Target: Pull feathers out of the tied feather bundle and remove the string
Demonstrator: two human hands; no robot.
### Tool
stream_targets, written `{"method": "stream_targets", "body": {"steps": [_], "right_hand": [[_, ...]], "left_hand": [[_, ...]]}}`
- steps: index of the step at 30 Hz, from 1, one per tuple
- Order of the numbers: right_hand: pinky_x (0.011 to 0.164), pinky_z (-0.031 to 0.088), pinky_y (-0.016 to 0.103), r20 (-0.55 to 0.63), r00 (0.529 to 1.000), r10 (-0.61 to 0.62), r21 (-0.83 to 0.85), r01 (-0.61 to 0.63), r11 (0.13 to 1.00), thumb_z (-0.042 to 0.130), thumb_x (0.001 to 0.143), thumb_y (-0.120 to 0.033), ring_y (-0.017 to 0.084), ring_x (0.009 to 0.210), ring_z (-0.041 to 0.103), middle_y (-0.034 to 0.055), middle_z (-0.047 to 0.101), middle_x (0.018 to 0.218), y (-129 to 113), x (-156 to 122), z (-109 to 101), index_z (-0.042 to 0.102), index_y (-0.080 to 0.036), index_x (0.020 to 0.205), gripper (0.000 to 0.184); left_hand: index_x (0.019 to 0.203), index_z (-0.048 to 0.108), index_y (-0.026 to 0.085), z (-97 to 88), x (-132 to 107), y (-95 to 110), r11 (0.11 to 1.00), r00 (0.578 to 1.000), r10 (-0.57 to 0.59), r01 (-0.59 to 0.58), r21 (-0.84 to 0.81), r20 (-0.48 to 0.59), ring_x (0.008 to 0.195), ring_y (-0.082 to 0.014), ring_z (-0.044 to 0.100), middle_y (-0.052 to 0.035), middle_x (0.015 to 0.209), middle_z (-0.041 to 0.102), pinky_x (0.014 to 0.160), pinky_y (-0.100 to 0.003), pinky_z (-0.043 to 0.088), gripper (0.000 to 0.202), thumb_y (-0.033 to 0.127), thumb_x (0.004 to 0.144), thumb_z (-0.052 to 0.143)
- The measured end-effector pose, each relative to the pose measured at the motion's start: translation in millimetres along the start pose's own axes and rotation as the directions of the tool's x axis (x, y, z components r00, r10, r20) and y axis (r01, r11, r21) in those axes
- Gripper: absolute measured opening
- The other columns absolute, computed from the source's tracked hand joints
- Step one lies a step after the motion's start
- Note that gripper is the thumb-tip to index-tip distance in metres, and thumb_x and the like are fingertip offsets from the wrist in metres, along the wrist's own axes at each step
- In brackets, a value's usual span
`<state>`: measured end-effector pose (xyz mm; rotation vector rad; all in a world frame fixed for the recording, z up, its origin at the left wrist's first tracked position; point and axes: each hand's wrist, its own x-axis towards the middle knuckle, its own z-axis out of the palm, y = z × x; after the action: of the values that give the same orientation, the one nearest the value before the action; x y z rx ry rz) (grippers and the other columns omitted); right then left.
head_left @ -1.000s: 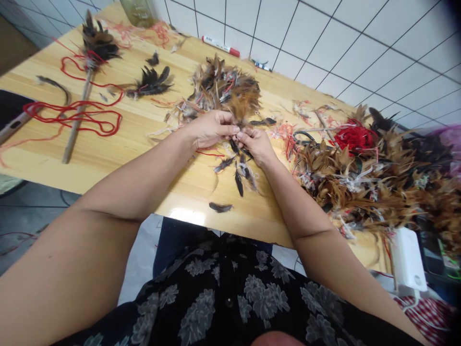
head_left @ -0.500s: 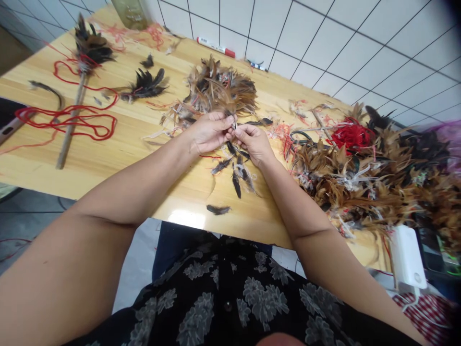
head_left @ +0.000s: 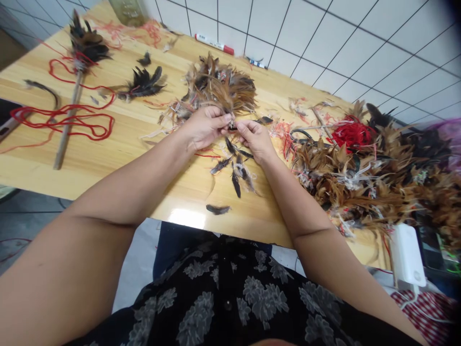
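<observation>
My left hand (head_left: 205,127) and my right hand (head_left: 254,138) meet over the middle of the wooden table (head_left: 118,154), fingertips pinched together on a small dark feather (head_left: 231,127). Just behind them lies a heap of brown feathers (head_left: 219,89). Below the hands several loose dark feathers (head_left: 236,170) lie scattered, and one single feather (head_left: 215,209) rests near the table's front edge.
A big pile of brown feathers with white strips (head_left: 363,178) and a red thread bundle (head_left: 351,132) fills the right. On the left lie a feather duster on a stick (head_left: 74,67), looped red cord (head_left: 61,117) and a black feather tuft (head_left: 142,84). A red-capped marker (head_left: 214,44) lies at the back.
Both hands have shifted slightly away from me toward the brown heap, still pinched together on the feather. The rest of the table is unchanged.
</observation>
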<state>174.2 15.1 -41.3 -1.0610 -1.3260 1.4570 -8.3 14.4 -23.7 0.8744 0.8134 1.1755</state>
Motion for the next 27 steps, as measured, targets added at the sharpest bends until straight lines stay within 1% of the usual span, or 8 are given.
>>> {"method": "stream_targets", "body": {"steps": [5, 9, 14, 16, 19, 22, 24, 27], "right_hand": [[0.063, 0.048, 0.022, 0.073, 0.997, 0.034, -0.011, -0.033, 0.999, 0.108, 0.071, -0.064, 0.008, 0.065, 0.053, -0.0043, 0.069, 0.074, -0.8, 1.4, -2.1, 0.075, -0.019, 0.086, 0.057], [0.061, 0.046, 0.022, 0.122, 0.991, 0.051, -0.021, -0.049, 0.999, 0.107, 0.076, -0.060, 0.008, 0.064, 0.052, -0.0043, 0.065, 0.071, -4.4, -1.3, 0.0, 0.071, -0.019, 0.079, 0.054], [0.061, 0.043, 0.021, 0.126, 0.991, 0.041, -0.023, -0.038, 0.999, 0.106, 0.079, -0.059, 0.008, 0.063, 0.049, -0.0057, 0.059, 0.066, -1.8, -0.8, 2.0, 0.065, -0.019, 0.073, 0.057], [0.061, 0.044, 0.021, 0.122, 0.992, 0.027, -0.019, -0.025, 1.000, 0.106, 0.079, -0.059, 0.007, 0.063, 0.049, -0.0053, 0.061, 0.067, 1.5, -0.4, 3.8, 0.063, -0.020, 0.072, 0.059], [0.064, 0.047, 0.022, 0.106, 0.994, 0.010, 0.007, -0.011, 1.000, 0.104, 0.080, -0.062, 0.008, 0.067, 0.052, -0.0035, 0.066, 0.072, 6.3, -0.3, 5.7, 0.063, -0.020, 0.074, 0.059], [0.064, 0.047, 0.021, 0.054, 0.999, 0.009, 0.043, -0.011, 0.999, 0.101, 0.084, -0.064, 0.009, 0.071, 0.057, -0.0028, 0.069, 0.077, 8.6, 1.1, 3.4, 0.065, -0.021, 0.080, 0.057], [0.060, 0.043, 0.019, 0.002, 0.999, 0.032, 0.079, -0.032, 0.996, 0.100, 0.087, -0.062, 0.008, 0.070, 0.056, -0.0040, 0.067, 0.079, 8.0, 3.4, -0.5, 0.066, -0.022, 0.085, 0.052], [0.054, 0.037, 0.018, -0.084, 0.992, 0.093, 0.158, -0.079, 0.984, 0.099, 0.090, -0.057, 0.006, 0.065, 0.053, -0.0066, 0.063, 0.077, 4.2, 7.2, -6.2, 0.066, -0.023, 0.090, 0.047]], "left_hand": [[0.072, 0.072, 0.015, -4.2, 3.8, -6.6, 0.966, 0.997, 0.083, -0.081, 0.246, 0.001, 0.066, -0.0113, 0.063, 0.0006, 0.069, 0.070, 0.067, -0.022, 0.052, 0.034, 0.009, 0.080, 0.105], [0.072, 0.073, 0.014, -5.0, 5.9, -8.7, 0.938, 0.996, 0.089, -0.090, 0.335, 0.018, 0.071, -0.0143, 0.068, -0.0006, 0.074, 0.074, 0.075, -0.027, 0.057, 0.033, 0.010, 0.077, 0.105], [0.076, 0.074, 0.014, -11.1, 8.7, -10.6, 0.963, 0.998, 0.003, -0.020, 0.269, 0.065, 0.072, -0.0163, 0.073, -0.0006, 0.075, 0.074, 0.077, -0.031, 0.062, 0.034, 0.013, 0.074, 0.108], [0.075, 0.074, 0.014, -11.7, 8.0, -10.5, 0.974, 0.997, -0.032, 0.014, 0.226, 0.076, 0.072, -0.0166, 0.074, -0.0013, 0.076, 0.074, 0.078, -0.032, 0.063, 0.034, 0.014, 0.078, 0.107], [0.071, 0.071, 0.013, -9.5, 5.6, -7.7, 0.983, 0.996, -0.039, 0.023, 0.182, 0.084, 0.067, -0.0144, 0.070, -0.0019, 0.073, 0.072, 0.073, -0.029, 0.059, 0.038, 0.015, 0.083, 0.106], [0.076, 0.073, 0.014, -4.4, 2.2, -2.9, 0.988, 0.996, 0.007, -0.021, 0.156, 0.090, 0.066, -0.0136, 0.068, -0.0023, 0.074, 0.072, 0.069, -0.027, 0.055, 0.037, 0.023, 0.087, 0.107], [0.081, 0.075, 0.015, -0.5, -0.2, -0.4, 0.986, 0.996, 0.054, -0.064, 0.156, 0.070, 0.071, -0.0148, 0.070, -0.0028, 0.078, 0.074, 0.070, -0.027, 0.055, 0.035, 0.027, 0.087, 0.108], [0.084, 0.076, 0.017, 4.6, -3.6, -0.7, 0.968, 0.990, 0.142, -0.143, 0.206, 0.018, 0.076, -0.0152, 0.071, -0.0018, 0.082, 0.075, 0.072, -0.027, 0.055, 0.032, 0.022, 0.085, 0.108]]}}
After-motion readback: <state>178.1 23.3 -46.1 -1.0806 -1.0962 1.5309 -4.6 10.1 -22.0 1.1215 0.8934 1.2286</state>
